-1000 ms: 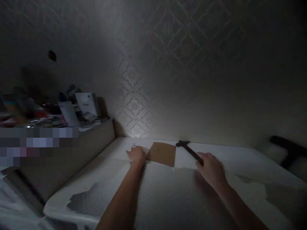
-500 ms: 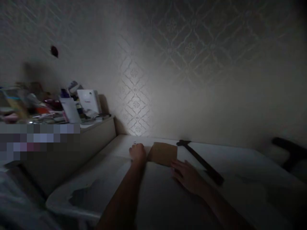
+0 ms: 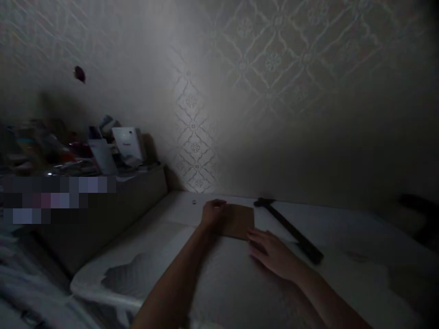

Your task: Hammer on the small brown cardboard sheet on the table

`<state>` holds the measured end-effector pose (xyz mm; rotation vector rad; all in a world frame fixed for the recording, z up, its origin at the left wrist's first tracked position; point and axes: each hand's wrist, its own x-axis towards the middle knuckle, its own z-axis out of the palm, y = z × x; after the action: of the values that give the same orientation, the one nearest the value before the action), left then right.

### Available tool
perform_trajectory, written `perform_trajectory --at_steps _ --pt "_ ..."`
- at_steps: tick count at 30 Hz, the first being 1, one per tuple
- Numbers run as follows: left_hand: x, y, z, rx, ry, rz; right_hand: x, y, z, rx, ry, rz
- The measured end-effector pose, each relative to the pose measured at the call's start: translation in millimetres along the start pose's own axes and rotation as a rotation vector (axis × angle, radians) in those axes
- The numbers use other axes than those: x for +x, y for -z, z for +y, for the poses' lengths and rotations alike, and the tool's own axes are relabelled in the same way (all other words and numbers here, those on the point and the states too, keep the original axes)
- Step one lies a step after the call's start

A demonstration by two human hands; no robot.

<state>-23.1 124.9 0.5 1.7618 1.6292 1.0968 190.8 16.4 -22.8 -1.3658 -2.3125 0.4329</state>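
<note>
A flat brown rectangular piece (image 3: 238, 221), cardboard or thin board, lies on the white table. My left hand (image 3: 211, 214) is over its left side with the fingers curled together at the far left corner; what they pinch, if anything, is too dark to make out. My right hand (image 3: 269, 251) rests at the near right corner, fingers stretched and thumb apart, fingertips touching the edge. Just right of the piece lies a dark hammer (image 3: 291, 228), its head toward the wall. A tiny object (image 3: 194, 202) lies beyond my left hand.
The white table (image 3: 164, 237) stands against a patterned wall (image 3: 274, 137). At the left is a cabinet (image 3: 137, 196) topped with a white box (image 3: 126, 142) and jumbled items. Another dark object (image 3: 423, 214) blurs at the right edge. Light is dim.
My left hand has moved right, from beside the brown piece to over its left side. My right hand stays at the near right corner. The view has darkened.
</note>
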Motion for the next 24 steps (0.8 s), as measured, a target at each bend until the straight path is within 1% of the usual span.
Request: perform_trajectory --at_steps 2,4,9,16,20,24 --pt "-1 -4.8 1 -0.025 -0.021 -0.056 0 0 0 0.005 -0.002 0.011" --pt "-1 -8.3 -1 0.001 -0.035 -0.102 -1 -1 -1 0.011 -0.008 0.026" --pt "1 -12.0 -9 0.009 -0.031 -0.194 -1 -1 -1 0.018 -0.004 0.037" --pt "5 -13.3 -18 -0.069 -0.038 -0.253 -1 0 -1 0.025 -0.001 0.045" --pt "6 -12.0 -17 -0.088 -0.042 -0.268 -1 0 -1 0.035 -0.01 0.038" --pt "4 -9.6 -15 -0.128 -0.002 -0.311 -1 0 -1 0.051 -0.015 0.038"
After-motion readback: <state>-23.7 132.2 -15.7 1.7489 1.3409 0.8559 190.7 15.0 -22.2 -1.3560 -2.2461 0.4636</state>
